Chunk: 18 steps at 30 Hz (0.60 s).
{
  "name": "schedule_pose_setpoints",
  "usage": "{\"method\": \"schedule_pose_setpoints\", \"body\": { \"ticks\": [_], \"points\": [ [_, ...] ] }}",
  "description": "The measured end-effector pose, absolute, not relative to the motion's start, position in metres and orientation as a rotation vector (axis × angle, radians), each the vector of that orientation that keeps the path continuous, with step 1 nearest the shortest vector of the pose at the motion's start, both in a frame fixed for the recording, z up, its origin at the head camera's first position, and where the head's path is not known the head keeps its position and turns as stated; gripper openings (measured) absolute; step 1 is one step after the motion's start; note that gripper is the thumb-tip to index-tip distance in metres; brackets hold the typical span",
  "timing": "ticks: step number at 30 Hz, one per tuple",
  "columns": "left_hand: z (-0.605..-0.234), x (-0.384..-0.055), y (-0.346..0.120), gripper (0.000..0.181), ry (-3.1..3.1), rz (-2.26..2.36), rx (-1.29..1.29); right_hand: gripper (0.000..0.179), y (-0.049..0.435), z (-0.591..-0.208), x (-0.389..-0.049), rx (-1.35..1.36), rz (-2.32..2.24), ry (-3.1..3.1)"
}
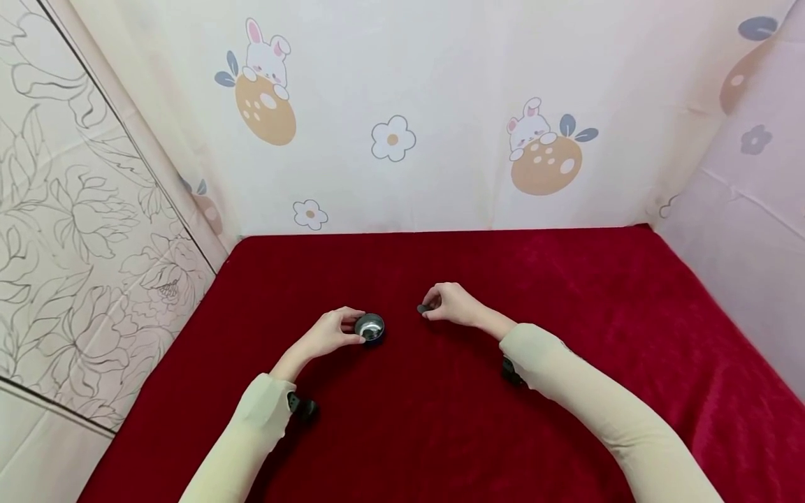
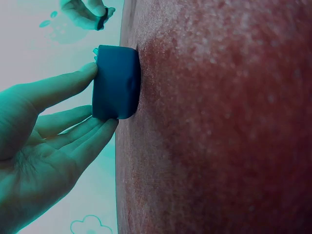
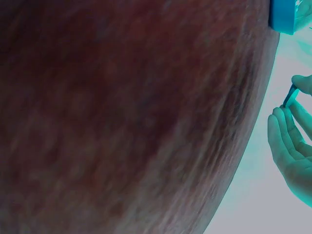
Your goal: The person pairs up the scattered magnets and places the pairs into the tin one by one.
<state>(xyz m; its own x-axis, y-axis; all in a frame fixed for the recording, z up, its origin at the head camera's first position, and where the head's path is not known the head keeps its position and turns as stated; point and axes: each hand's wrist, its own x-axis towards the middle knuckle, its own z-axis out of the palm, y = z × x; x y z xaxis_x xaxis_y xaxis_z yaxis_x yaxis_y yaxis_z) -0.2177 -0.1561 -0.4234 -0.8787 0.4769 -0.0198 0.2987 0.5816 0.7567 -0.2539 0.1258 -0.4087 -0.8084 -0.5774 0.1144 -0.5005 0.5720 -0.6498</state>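
Slightly left of centre in the head view is a small round cup [image 1: 370,328], dark blue outside with a shiny metallic inside. My left hand [image 1: 328,331] holds it from the left, thumb on the near side and fingers on the far side. The left wrist view shows the cup's smooth blue side wall [image 2: 116,82], its base right at the cloth. Off to the right, my right hand [image 1: 458,304] pinches a small, thin dark disc [image 1: 423,309] between thumb and fingers. In the right wrist view this disc [image 3: 291,96] appears nearly edge-on, apart from the cup.
A dark red cloth [image 1: 390,433] covers the table. Behind it hangs a pale curtain [image 1: 440,84] printed with rabbits and flowers. A panel with line-drawn flowers [image 1: 75,209] stands along the left side. Dark wrist devices [image 1: 305,408] sit below both sleeves.
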Motion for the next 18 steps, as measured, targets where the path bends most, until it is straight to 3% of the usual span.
{"method": "schedule_pose_setpoints", "body": {
  "ticks": [18],
  "points": [
    [-0.423,-0.219,-0.156,0.047,2.601,1.181,0.628,0.014,0.098,-0.407,-0.245,-0.971,-1.104,2.631]
  ]
}}
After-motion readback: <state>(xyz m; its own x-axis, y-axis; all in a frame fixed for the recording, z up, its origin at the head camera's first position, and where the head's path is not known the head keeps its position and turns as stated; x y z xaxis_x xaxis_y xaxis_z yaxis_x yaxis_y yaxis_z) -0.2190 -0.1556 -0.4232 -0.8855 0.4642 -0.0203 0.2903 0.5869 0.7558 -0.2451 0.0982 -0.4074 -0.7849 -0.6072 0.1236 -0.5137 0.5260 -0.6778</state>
